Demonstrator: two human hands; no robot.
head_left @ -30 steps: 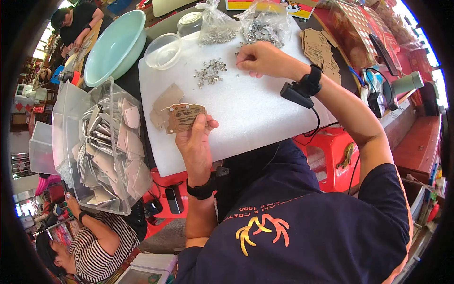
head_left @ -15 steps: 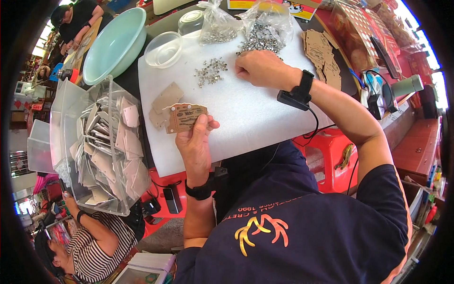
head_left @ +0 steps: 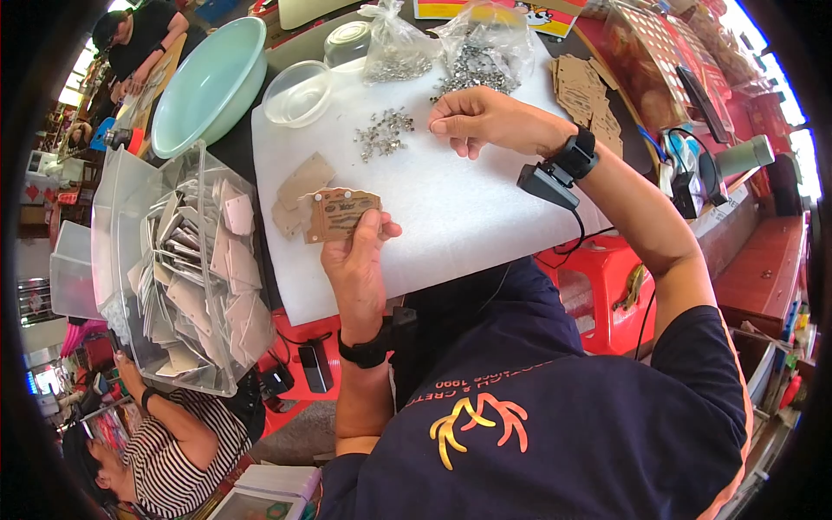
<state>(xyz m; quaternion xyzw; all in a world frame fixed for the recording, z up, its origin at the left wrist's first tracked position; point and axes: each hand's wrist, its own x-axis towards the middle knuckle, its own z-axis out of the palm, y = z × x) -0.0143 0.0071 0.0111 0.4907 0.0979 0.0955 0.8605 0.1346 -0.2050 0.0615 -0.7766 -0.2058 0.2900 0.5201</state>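
In my left hand (head_left: 357, 247) is a printed brown cardboard tag (head_left: 334, 221), pinched between thumb and fingers. A few small silver studs sit along its upper edge. My right hand (head_left: 485, 120) hovers over the white sheet, thumb and fingertips drawn together; whatever they hold is too small to make out. Just left of those fingertips lies a loose scatter of small metal studs (head_left: 384, 134). Behind the hand a clear plastic bag (head_left: 492, 39) spills more studs onto the sheet. Plain grey-brown cards (head_left: 303, 180) lie beyond the held tag, partly overlapping it in view.
A clear bin of cards (head_left: 201, 286) stands at the left, below a pale green basin (head_left: 211, 87). Printed tags (head_left: 589, 100) are heaped at the right of the white sheet (head_left: 425, 234). A round clear tub (head_left: 297, 94) sits at the back. Two other people are at the left.
My right hand has drawn back slightly to the right from the stud heap, and its wrist has turned so the thumb and fingertips show. The left hand and tag have hardly moved.
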